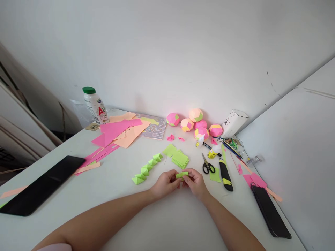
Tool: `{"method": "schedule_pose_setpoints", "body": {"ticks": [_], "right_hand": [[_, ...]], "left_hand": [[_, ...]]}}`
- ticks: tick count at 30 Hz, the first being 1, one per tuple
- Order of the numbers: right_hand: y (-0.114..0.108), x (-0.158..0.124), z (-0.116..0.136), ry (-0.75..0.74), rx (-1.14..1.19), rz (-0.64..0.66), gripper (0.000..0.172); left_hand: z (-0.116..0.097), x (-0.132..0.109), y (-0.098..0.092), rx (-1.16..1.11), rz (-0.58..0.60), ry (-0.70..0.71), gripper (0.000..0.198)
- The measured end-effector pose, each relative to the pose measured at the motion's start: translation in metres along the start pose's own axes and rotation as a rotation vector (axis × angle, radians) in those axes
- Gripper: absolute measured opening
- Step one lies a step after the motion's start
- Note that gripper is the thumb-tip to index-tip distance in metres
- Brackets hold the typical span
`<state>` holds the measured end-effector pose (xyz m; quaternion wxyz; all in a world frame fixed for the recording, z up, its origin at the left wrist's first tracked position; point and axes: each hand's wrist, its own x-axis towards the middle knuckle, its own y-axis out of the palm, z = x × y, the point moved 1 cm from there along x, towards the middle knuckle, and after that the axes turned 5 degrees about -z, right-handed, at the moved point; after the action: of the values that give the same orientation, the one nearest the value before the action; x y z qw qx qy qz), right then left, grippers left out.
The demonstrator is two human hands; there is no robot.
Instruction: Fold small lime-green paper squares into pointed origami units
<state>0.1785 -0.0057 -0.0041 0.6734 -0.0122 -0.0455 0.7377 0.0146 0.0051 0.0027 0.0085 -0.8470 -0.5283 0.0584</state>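
Between my left hand (pixel 165 183) and my right hand (pixel 195 181) is a small folded strip of green paper (pixel 182 175), pinched at both ends by thumbs and fingers. Just beyond it lies a stack of green paper squares (pixel 180 159). To the left, a row of folded green paper units (pixel 148 168) runs diagonally across the table. Black-handled scissors (pixel 208 166) rest to the right of my right hand, partly beside a loose green square (pixel 215 175). A black and yellow utility knife (pixel 225 176) lies next to them.
Several paper balls (pixel 201 133) stand by the wall, near small glue bottles (pixel 214 152). Pink and orange sheets (pixel 112 132) lie at the back left by a white bottle (pixel 95 106). A black tablet-like slab (pixel 42 184) is at left, a dark phone (pixel 270 211) at right.
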Motion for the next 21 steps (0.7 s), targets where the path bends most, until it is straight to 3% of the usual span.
{"method": "schedule_pose_setpoints", "body": {"ticks": [9, 21], "right_hand": [[0.0007, -0.0010, 0.0034, -0.002, -0.021, -0.010, 0.021], [0.0011, -0.0009, 0.0057, 0.048, 0.037, 0.022, 0.031]], "left_hand": [[0.0006, 0.0004, -0.0016, 0.268, -0.063, 0.089, 0.027], [0.0046, 0.0006, 0.0001, 0.255, -0.080, 0.104, 0.022]]}}
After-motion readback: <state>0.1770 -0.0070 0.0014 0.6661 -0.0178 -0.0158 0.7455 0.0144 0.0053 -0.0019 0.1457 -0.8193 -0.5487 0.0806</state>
